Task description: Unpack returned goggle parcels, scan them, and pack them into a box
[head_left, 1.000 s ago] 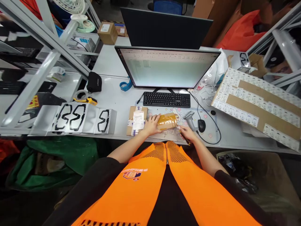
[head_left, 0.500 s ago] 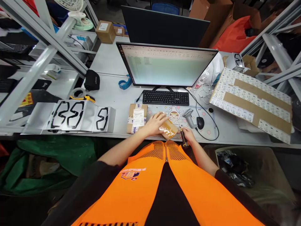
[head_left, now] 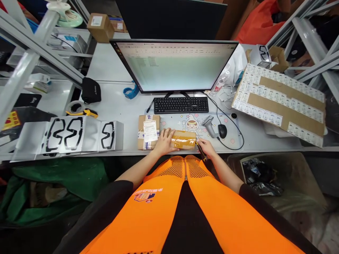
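A small cardboard box wrapped in shiny brown tape lies at the desk's front edge. My left hand grips its left end, fingers over the top. In my right hand is a utility knife with a dark and yellow handle; its tip is at the box's right end. Whether the blade has entered the tape is too small to tell. Left of my left hand sits another cardboard box with a white label on top.
Behind are a keyboard and monitor. A barcode scanner and mouse lie right. A large sticker-covered cardboard sheet stands far right. Silver boxes, a tape roll and a blue tape dispenser are left.
The taped box has turned from slanted to lying lengthwise across the desk. My left hand has shifted to its left end, and the knife tip now meets its right end.
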A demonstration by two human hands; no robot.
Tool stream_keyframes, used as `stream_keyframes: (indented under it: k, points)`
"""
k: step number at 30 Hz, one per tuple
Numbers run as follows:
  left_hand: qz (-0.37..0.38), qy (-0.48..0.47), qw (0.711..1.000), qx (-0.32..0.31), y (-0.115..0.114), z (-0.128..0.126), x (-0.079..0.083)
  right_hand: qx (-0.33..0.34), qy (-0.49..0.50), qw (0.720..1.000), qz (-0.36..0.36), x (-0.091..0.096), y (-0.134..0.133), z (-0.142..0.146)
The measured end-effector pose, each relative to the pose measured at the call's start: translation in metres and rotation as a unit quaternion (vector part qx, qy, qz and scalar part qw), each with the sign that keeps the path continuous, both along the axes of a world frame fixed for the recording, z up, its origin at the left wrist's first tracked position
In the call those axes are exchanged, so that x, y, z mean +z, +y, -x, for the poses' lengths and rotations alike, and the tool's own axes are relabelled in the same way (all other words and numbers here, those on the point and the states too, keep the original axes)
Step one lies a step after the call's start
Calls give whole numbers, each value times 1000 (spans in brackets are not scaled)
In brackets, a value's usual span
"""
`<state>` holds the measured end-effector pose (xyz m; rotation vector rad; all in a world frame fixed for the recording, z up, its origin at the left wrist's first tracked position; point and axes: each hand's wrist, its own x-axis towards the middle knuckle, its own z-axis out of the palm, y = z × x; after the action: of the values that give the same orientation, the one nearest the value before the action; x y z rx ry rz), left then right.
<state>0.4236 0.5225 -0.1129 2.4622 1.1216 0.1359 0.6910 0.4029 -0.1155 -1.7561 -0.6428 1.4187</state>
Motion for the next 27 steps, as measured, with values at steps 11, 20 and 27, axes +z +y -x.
stream_keyframes:
  k: [11,20,27]
  points:
    - [19,-80,996,42,-5,8,-7,281,-258,924,37,24,-25,-31]
    - [109,-153,979,79,-6,34,-20,457,-506,731,-17,94,83,65]
    - [122,-188,970,95,-9,32,-25,525,-525,668,-47,75,107,116]
